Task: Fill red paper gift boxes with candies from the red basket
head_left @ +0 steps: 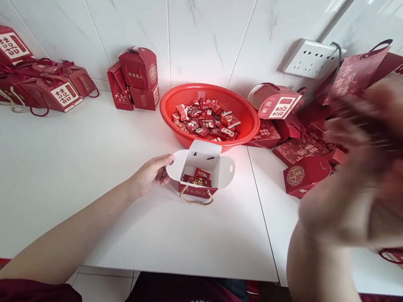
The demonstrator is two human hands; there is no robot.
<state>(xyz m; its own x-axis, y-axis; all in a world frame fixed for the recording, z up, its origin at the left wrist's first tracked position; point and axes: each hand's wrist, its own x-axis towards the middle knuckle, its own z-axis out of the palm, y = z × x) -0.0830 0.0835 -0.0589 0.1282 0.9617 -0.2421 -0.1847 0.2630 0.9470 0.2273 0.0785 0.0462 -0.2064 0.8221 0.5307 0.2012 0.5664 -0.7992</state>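
My left hand [152, 171] pinches the left side flap of a small red gift box [197, 190]. The box stands upright on the table with its white-lined flaps spread, and a twisted gold cord handle hangs at its front. Inside lie red wrapped candies [202, 174]. My right hand [371, 178] is raised high at the right, close to the camera and smeared by motion. Its fingers seem curled around something dark red, too blurred to name. Just behind the box is a red plastic colander [173, 97] holding many wrapped candies [208, 120].
Closed red gift boxes [55, 87] are piled at the left. Two more boxes [140, 79] lean near the wall. To the right, several red boxes [305, 176] and bags crowd together below a white power strip [309, 59]. A seam crosses the white table [107, 227].
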